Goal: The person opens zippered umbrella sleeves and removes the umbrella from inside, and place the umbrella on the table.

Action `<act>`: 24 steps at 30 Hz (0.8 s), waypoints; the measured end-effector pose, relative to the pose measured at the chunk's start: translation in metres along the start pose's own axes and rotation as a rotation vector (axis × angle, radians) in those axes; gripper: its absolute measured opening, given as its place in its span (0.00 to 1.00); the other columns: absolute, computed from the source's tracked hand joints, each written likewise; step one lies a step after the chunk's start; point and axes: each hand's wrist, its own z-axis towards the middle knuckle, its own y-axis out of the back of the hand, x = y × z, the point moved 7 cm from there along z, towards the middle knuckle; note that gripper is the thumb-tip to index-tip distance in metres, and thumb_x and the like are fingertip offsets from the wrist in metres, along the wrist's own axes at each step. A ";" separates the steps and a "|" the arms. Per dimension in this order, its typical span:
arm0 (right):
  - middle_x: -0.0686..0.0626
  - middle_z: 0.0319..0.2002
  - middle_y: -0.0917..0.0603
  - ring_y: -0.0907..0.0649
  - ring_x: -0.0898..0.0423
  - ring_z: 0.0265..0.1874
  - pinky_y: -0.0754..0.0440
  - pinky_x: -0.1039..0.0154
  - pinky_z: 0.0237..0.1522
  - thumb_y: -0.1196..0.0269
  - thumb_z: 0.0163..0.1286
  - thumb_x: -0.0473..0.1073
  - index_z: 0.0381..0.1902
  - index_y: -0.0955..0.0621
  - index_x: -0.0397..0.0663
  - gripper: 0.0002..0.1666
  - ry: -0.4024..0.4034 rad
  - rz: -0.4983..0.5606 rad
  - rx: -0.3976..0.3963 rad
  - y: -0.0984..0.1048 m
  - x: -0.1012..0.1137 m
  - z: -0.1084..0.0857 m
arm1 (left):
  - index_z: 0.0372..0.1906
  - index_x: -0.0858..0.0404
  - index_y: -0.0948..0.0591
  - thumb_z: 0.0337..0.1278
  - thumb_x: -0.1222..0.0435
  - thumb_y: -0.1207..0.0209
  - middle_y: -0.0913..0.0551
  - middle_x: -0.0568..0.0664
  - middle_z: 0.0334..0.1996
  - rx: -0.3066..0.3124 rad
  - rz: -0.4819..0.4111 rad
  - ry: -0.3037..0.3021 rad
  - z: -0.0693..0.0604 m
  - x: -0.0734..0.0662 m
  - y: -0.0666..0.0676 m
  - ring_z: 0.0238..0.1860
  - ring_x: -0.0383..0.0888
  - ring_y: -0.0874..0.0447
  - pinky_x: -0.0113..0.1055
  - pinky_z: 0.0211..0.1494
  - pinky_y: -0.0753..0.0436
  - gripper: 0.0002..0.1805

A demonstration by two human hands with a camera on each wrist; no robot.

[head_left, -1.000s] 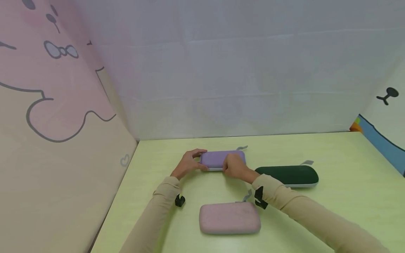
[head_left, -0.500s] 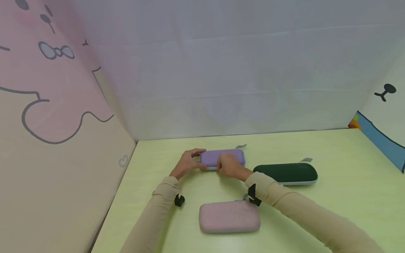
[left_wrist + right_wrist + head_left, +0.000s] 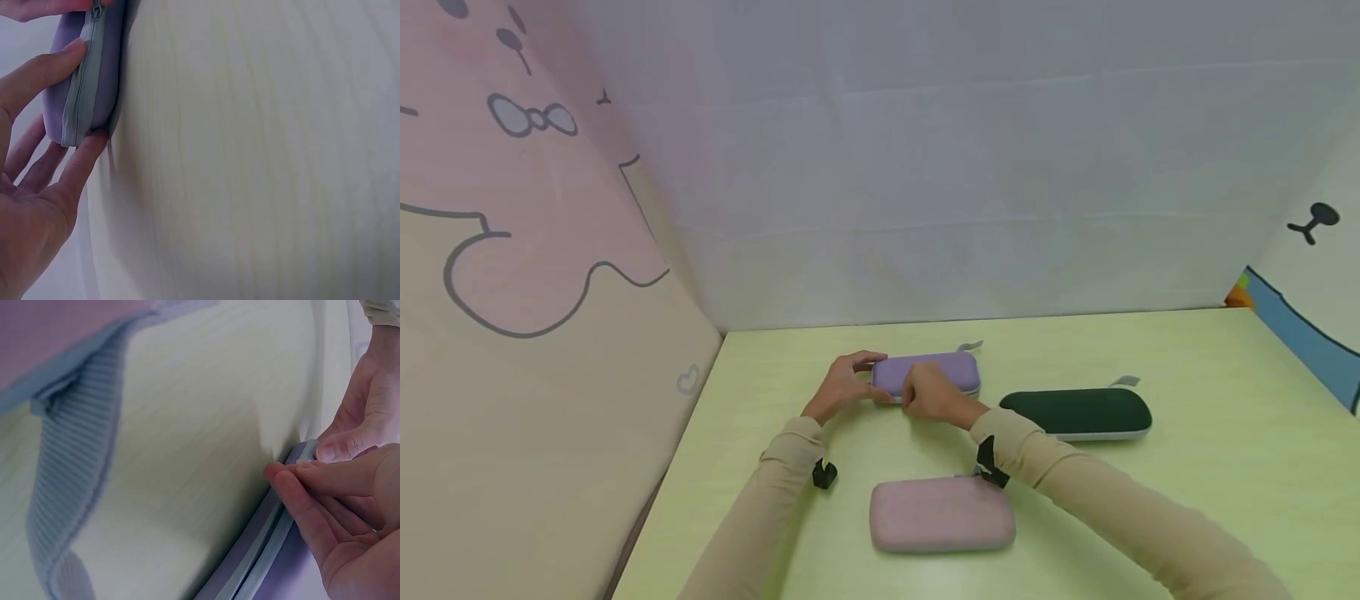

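Note:
A purple zippered case [image 3: 957,368] lies near the back of the table. My left hand [image 3: 841,388] holds its left end, thumb on the front zipper band [image 3: 78,103] and fingers round the end. My right hand [image 3: 936,395] is at the case's front side, close to the left thumb. In the right wrist view its thumb and index finger pinch at the zipper [image 3: 269,528]; what they pinch is mostly hidden by the fingertips. A metal zipper slider [image 3: 96,11] shows beside these fingers in the left wrist view. A dark line runs along the zipper behind the right hand.
A pink case [image 3: 942,515] lies nearer on the table [image 3: 1225,467], its grey strap [image 3: 75,462] close under the right wrist. A dark green case [image 3: 1078,411] lies to the right, partly behind the right forearm. White and printed sheets [image 3: 962,167] surround the table.
My right hand has slid left along the purple case's front edge towards my left hand. The left hand keeps its hold, and the cases stay in place.

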 end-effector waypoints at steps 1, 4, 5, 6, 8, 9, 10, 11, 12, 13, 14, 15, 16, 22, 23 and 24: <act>0.52 0.15 0.18 0.25 0.64 0.18 0.26 0.70 0.22 0.38 0.43 0.23 0.17 0.15 0.37 0.08 0.006 -0.002 0.000 -0.001 0.000 0.000 | 0.57 0.56 0.21 0.32 0.64 0.23 0.23 0.51 0.57 -0.014 0.004 0.005 0.002 0.005 0.000 0.59 0.52 0.28 0.46 0.55 0.25 0.37; 0.52 0.15 0.18 0.25 0.64 0.18 0.26 0.71 0.22 0.38 0.43 0.23 0.16 0.15 0.37 0.08 0.026 0.013 -0.003 -0.001 0.002 0.000 | 0.52 0.50 0.20 0.27 0.61 0.21 0.23 0.46 0.54 -0.047 0.022 0.015 0.009 0.019 -0.001 0.58 0.49 0.27 0.45 0.54 0.24 0.35; 0.52 0.16 0.18 0.24 0.63 0.18 0.26 0.71 0.22 0.38 0.43 0.23 0.17 0.15 0.38 0.08 0.033 0.015 -0.005 -0.001 0.003 0.000 | 0.51 0.49 0.20 0.26 0.60 0.20 0.22 0.43 0.53 -0.057 0.027 0.018 0.012 0.024 -0.002 0.57 0.47 0.26 0.45 0.53 0.24 0.35; 0.52 0.16 0.18 0.24 0.63 0.19 0.25 0.70 0.23 0.37 0.43 0.23 0.17 0.15 0.37 0.08 0.040 0.020 -0.006 -0.002 0.003 0.000 | 0.50 0.49 0.20 0.26 0.60 0.20 0.22 0.44 0.53 -0.058 0.034 0.017 0.011 0.023 -0.002 0.56 0.48 0.26 0.45 0.53 0.24 0.34; 0.51 0.16 0.17 0.23 0.62 0.19 0.25 0.70 0.23 0.37 0.43 0.23 0.17 0.15 0.37 0.08 0.044 0.035 -0.006 -0.002 0.004 -0.001 | 0.49 0.51 0.21 0.27 0.60 0.21 0.22 0.44 0.52 -0.057 0.053 0.014 0.011 0.020 -0.004 0.56 0.48 0.26 0.44 0.52 0.23 0.33; 0.51 0.16 0.17 0.23 0.62 0.20 0.25 0.70 0.24 0.37 0.43 0.23 0.17 0.15 0.37 0.08 0.047 0.036 -0.006 -0.002 0.005 -0.001 | 0.48 0.52 0.21 0.27 0.60 0.21 0.22 0.45 0.52 -0.058 0.062 0.011 0.011 0.019 -0.004 0.55 0.49 0.25 0.44 0.51 0.23 0.33; 0.51 0.16 0.17 0.23 0.62 0.20 0.25 0.70 0.24 0.36 0.43 0.23 0.17 0.15 0.37 0.07 0.052 0.041 -0.007 -0.002 0.005 -0.002 | 0.48 0.53 0.21 0.27 0.59 0.21 0.22 0.45 0.52 -0.059 0.070 0.012 0.011 0.017 -0.005 0.54 0.48 0.25 0.43 0.50 0.23 0.33; 0.51 0.16 0.17 0.23 0.62 0.20 0.24 0.70 0.24 0.36 0.42 0.23 0.17 0.15 0.37 0.07 0.060 0.046 -0.009 -0.002 0.006 -0.002 | 0.47 0.53 0.22 0.27 0.60 0.21 0.22 0.46 0.51 -0.059 0.077 0.013 0.010 0.016 -0.006 0.53 0.48 0.24 0.43 0.49 0.22 0.32; 0.51 0.16 0.17 0.23 0.62 0.20 0.25 0.70 0.24 0.37 0.42 0.23 0.17 0.15 0.37 0.07 0.070 0.048 -0.011 -0.002 0.007 -0.003 | 0.46 0.54 0.23 0.27 0.60 0.21 0.22 0.46 0.50 -0.060 0.084 0.014 0.010 0.016 -0.006 0.53 0.48 0.24 0.42 0.48 0.22 0.32; 0.51 0.16 0.17 0.23 0.63 0.20 0.24 0.71 0.24 0.37 0.42 0.23 0.16 0.15 0.37 0.07 0.083 0.048 -0.014 -0.002 0.009 -0.003 | 0.45 0.54 0.23 0.26 0.60 0.21 0.22 0.47 0.50 -0.063 0.091 0.016 0.009 0.015 -0.007 0.52 0.48 0.24 0.41 0.47 0.22 0.32; 0.51 0.15 0.17 0.23 0.63 0.19 0.25 0.71 0.23 0.37 0.41 0.23 0.16 0.15 0.36 0.07 0.094 0.051 -0.015 -0.003 0.009 -0.003 | 0.44 0.55 0.24 0.26 0.60 0.21 0.22 0.47 0.49 -0.067 0.094 0.020 0.009 0.014 -0.007 0.50 0.47 0.23 0.41 0.46 0.22 0.32; 0.51 0.15 0.17 0.23 0.63 0.19 0.25 0.72 0.23 0.37 0.41 0.23 0.16 0.15 0.36 0.07 0.106 0.054 -0.015 -0.003 0.010 -0.004 | 0.43 0.55 0.24 0.25 0.61 0.21 0.21 0.47 0.47 -0.069 0.100 0.026 0.008 0.014 -0.007 0.48 0.46 0.22 0.39 0.44 0.22 0.31; 0.50 0.15 0.17 0.23 0.64 0.19 0.25 0.72 0.23 0.37 0.41 0.23 0.16 0.15 0.36 0.07 0.119 0.057 -0.017 -0.003 0.011 -0.004 | 0.43 0.55 0.25 0.25 0.61 0.21 0.21 0.48 0.46 -0.069 0.105 0.031 0.008 0.014 -0.008 0.46 0.46 0.22 0.38 0.43 0.21 0.31; 0.49 0.17 0.17 0.22 0.64 0.20 0.25 0.73 0.23 0.38 0.41 0.23 0.17 0.15 0.35 0.07 0.159 0.058 -0.021 -0.003 0.013 -0.008 | 0.43 0.60 0.29 0.28 0.61 0.23 0.22 0.51 0.38 -0.026 0.195 0.017 0.010 0.009 -0.012 0.37 0.44 0.22 0.35 0.37 0.23 0.32; 0.49 0.17 0.16 0.22 0.63 0.20 0.25 0.73 0.24 0.38 0.41 0.23 0.17 0.15 0.35 0.07 0.160 0.056 -0.023 -0.003 0.012 -0.009 | 0.43 0.60 0.29 0.29 0.61 0.24 0.22 0.51 0.39 -0.012 0.209 0.007 0.010 0.008 -0.013 0.37 0.44 0.23 0.35 0.38 0.23 0.32; 0.49 0.17 0.16 0.22 0.63 0.20 0.24 0.73 0.24 0.37 0.41 0.23 0.17 0.15 0.35 0.07 0.161 0.054 -0.027 -0.002 0.012 -0.010 | 0.44 0.60 0.29 0.29 0.60 0.24 0.22 0.51 0.40 0.001 0.216 -0.002 0.011 0.006 -0.014 0.38 0.44 0.23 0.36 0.39 0.23 0.32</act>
